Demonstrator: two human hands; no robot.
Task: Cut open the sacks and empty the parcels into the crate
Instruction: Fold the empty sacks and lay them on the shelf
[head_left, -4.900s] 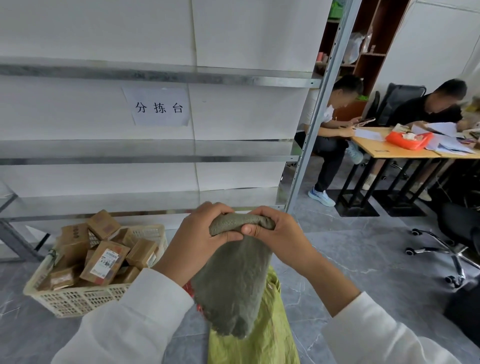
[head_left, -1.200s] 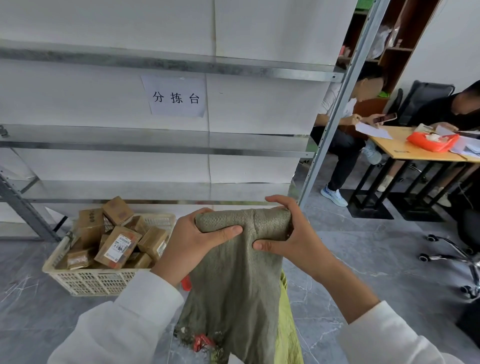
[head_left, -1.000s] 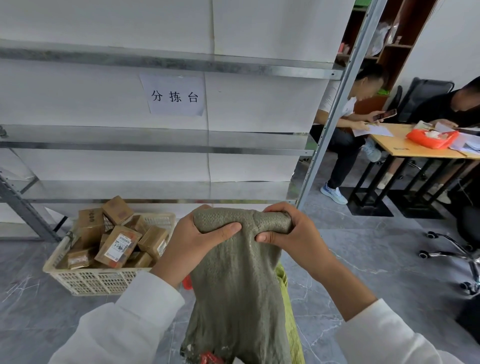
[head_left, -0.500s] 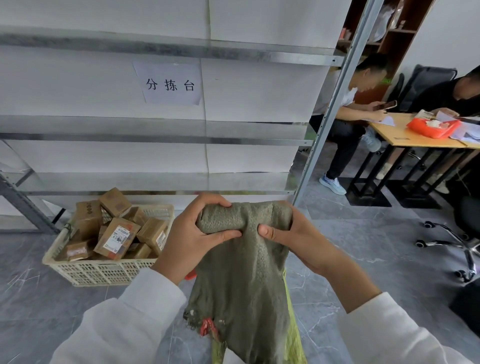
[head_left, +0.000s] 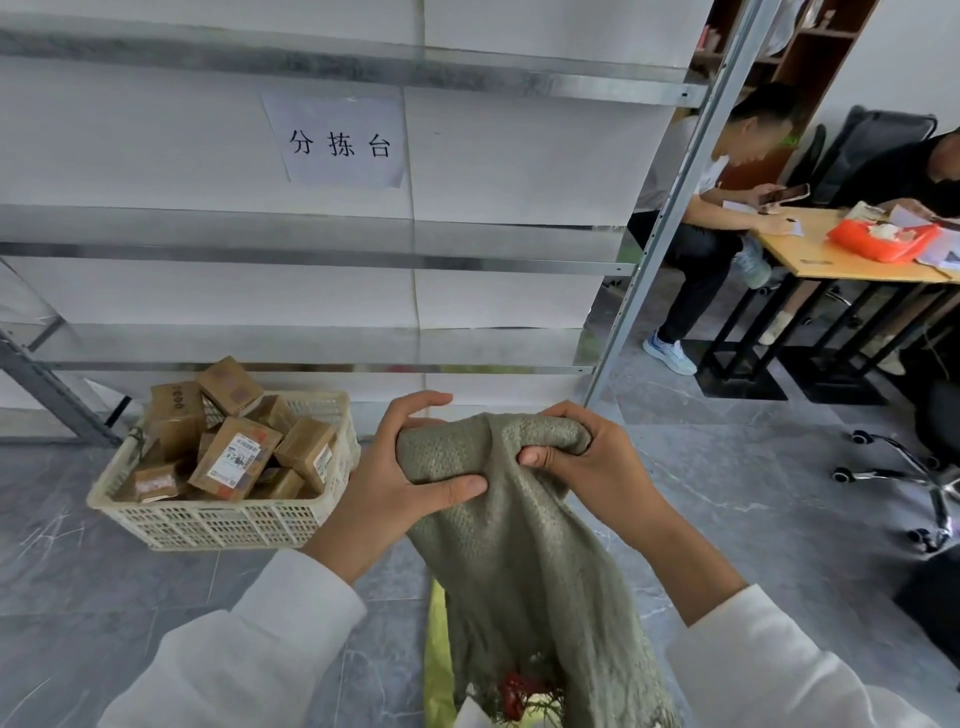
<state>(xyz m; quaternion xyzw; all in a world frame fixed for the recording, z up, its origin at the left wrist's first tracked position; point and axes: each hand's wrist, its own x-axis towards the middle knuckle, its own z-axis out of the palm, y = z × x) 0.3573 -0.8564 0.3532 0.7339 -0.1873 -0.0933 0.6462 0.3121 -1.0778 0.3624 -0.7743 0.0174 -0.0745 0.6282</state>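
Both hands grip the bunched top of a grey-green sack held up at chest height: the left hand and right hand each curl fingers and thumb round the cloth. To the left, on the floor, a white crate holds brown parcels.

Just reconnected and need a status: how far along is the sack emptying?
Done: the crate holds a heap of cardboard parcels. In hand: the left hand and right hand grip the bunched end of a grey-green sack, which hangs limp with a frayed lower end, so it looks emptied. Left: a yellow-green sack lies beneath it; whether it holds parcels cannot be seen.
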